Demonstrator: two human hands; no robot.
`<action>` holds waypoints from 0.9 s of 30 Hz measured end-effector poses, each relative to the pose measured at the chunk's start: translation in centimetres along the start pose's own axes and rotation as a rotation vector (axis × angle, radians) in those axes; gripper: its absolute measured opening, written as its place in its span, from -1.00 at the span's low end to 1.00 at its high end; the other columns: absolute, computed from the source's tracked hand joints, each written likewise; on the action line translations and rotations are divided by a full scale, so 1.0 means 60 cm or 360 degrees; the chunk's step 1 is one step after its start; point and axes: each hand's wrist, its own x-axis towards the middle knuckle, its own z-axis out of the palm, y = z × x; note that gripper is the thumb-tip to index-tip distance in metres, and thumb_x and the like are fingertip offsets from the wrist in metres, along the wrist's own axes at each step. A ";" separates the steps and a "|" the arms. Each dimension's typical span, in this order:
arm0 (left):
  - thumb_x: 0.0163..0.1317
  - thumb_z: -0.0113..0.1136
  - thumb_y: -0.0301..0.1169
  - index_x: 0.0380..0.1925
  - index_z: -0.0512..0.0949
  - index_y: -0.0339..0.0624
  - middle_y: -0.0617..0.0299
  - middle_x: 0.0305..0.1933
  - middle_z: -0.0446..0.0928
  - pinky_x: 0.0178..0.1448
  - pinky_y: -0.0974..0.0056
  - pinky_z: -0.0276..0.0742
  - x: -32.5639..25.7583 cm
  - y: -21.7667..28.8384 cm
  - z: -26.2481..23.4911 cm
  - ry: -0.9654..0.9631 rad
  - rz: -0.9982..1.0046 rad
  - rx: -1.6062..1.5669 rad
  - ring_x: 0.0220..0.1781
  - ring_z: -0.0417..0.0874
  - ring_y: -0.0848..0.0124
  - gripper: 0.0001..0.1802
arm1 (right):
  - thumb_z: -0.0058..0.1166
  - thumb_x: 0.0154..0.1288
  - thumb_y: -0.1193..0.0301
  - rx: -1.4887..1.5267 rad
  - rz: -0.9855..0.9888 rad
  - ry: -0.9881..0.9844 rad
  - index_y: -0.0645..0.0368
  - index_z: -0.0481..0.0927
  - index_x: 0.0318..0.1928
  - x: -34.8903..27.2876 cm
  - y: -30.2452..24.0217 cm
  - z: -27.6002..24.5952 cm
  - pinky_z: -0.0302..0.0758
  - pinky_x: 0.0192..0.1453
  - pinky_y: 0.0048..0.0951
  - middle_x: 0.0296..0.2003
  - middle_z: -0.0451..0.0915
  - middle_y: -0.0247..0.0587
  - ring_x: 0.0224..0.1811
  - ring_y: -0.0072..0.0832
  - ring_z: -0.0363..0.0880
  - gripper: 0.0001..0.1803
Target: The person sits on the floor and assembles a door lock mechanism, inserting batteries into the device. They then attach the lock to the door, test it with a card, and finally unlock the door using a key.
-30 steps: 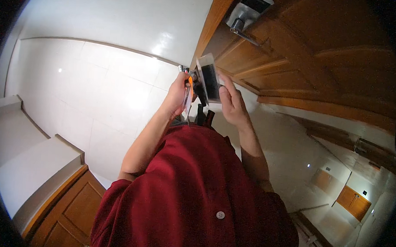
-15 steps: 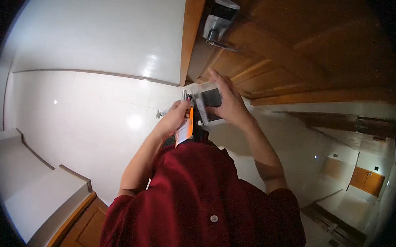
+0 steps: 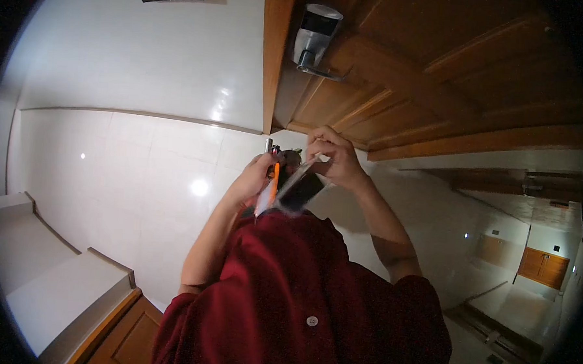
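My left hand is closed around a slim orange-handled tool whose tip points down toward my chest. My right hand pinches a flat dark rectangular object with a clear plastic layer along its edge, tilted down to the left. Both hands meet just above my red buttoned shirt, with the tool right beside the dark object. What lies between the fingers behind them is hidden.
A brown wooden door with a silver lever handle and lock body fills the upper right. Glossy white tiles spread to the left. A white ledge above a wooden cabinet sits at lower left.
My hands have dropped closer to my chest. The dark object has tilted from facing me to nearly edge-on. The door handle has shifted toward the middle of the view.
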 end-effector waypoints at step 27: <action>0.30 -0.11 -0.18 -0.30 0.52 -0.29 0.28 -0.43 0.47 -0.32 0.37 0.30 0.039 -0.070 -0.047 0.0498 0.0026 -0.0305 -0.43 0.39 0.50 -0.62 | 0.09 0.26 0.07 -0.1531 0.0216 -0.0324 0.22 0.61 -0.33 0.296 0.215 -0.266 0.57 -0.23 -0.09 -0.46 0.63 0.07 -0.35 -0.04 0.64 -0.59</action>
